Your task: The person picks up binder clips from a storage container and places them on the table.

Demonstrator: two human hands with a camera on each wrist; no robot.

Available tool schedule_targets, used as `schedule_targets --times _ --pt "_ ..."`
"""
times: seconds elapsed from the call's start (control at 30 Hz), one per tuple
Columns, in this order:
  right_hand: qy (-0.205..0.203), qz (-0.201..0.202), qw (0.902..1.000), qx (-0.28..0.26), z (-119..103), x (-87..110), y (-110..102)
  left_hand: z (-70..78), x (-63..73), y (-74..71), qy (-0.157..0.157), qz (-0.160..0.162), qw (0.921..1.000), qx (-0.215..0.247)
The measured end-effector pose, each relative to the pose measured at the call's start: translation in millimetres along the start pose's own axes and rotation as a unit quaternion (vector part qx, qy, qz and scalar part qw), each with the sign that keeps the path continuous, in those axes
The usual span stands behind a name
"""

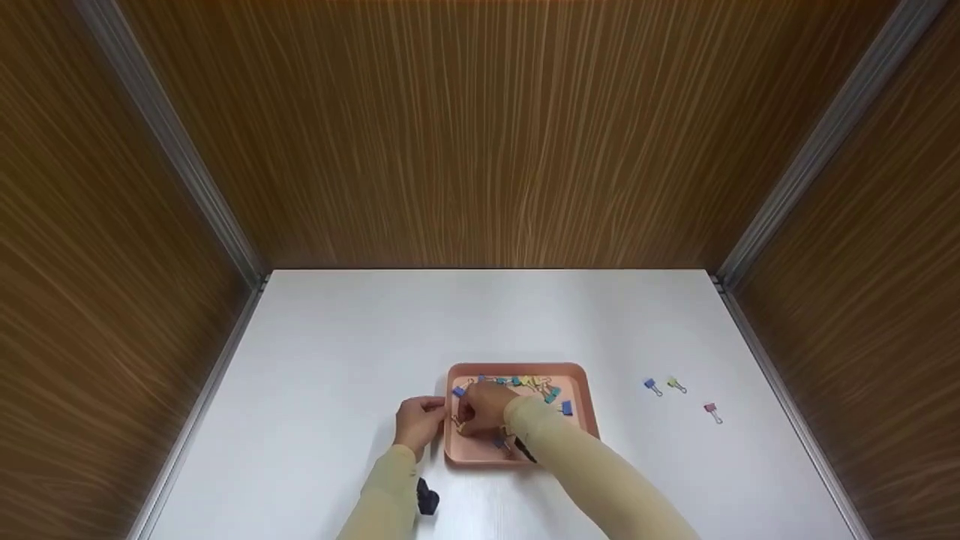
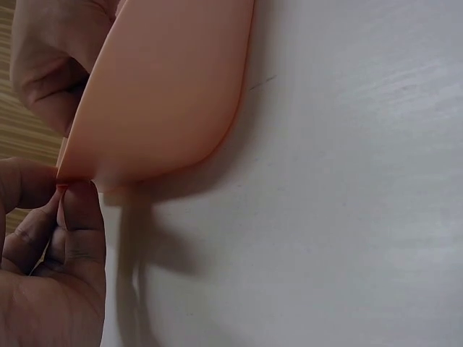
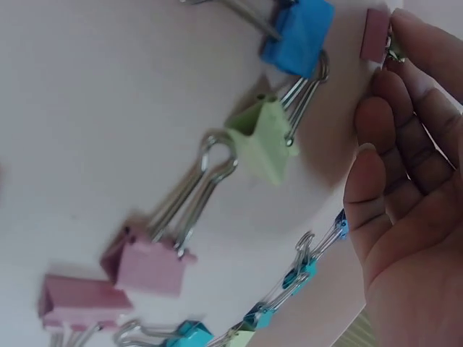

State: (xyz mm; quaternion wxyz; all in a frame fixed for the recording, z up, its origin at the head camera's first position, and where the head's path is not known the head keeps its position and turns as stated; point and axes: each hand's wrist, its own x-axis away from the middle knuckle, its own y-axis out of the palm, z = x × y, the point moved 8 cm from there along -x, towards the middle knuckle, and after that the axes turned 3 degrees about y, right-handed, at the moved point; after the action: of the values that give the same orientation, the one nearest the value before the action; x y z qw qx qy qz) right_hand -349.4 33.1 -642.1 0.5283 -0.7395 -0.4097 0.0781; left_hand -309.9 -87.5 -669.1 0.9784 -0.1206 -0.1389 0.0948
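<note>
A pink tray [image 1: 590,420] with upright sides holds several binder clips in pink, blue, teal and yellow-green. My left hand [image 1: 418,424] pinches its left rim between thumb and finger; the left wrist view shows this grip on the tray wall [image 2: 166,87] closely. Inside the tray, toward its left side, my right hand [image 1: 486,406] reaches down. In the right wrist view, the fingertips of that hand [image 3: 419,224] pinch a pink binder clip [image 3: 374,35] by its handle end. Near them lie a blue clip [image 3: 300,36], a light green clip [image 3: 264,137] and a pink clip [image 3: 150,264].
To the right of the tray, on the white table [image 1: 337,330], lie a blue clip [image 1: 651,385], a yellow-green clip [image 1: 676,384] and a pink clip [image 1: 712,412]. Wood-grain panels [image 1: 487,135] enclose the back and both sides.
</note>
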Motion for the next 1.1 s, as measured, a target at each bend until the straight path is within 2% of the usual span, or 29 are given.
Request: schedule_targets --times 0.2,0.47,0.9,1.1 --pt "0.000 0.003 0.9999 0.010 0 -1.7 0 -1.2 0.2 0.8 0.000 -0.003 1.0000 -0.002" --pt "0.043 0.029 0.9985 -0.019 10 -3.9 -2 -2.0 -0.4 0.7 -0.001 0.000 1.0000 0.007" --pt "0.012 0.071 0.9971 0.024 11 -10.1 -5 -1.2 0.1 1.7 0.011 -0.003 0.9999 0.003" --pt "0.033 0.083 0.9956 0.027 14 -11.3 -7 0.5 1.2 1.3 0.009 -0.002 1.0000 0.004"
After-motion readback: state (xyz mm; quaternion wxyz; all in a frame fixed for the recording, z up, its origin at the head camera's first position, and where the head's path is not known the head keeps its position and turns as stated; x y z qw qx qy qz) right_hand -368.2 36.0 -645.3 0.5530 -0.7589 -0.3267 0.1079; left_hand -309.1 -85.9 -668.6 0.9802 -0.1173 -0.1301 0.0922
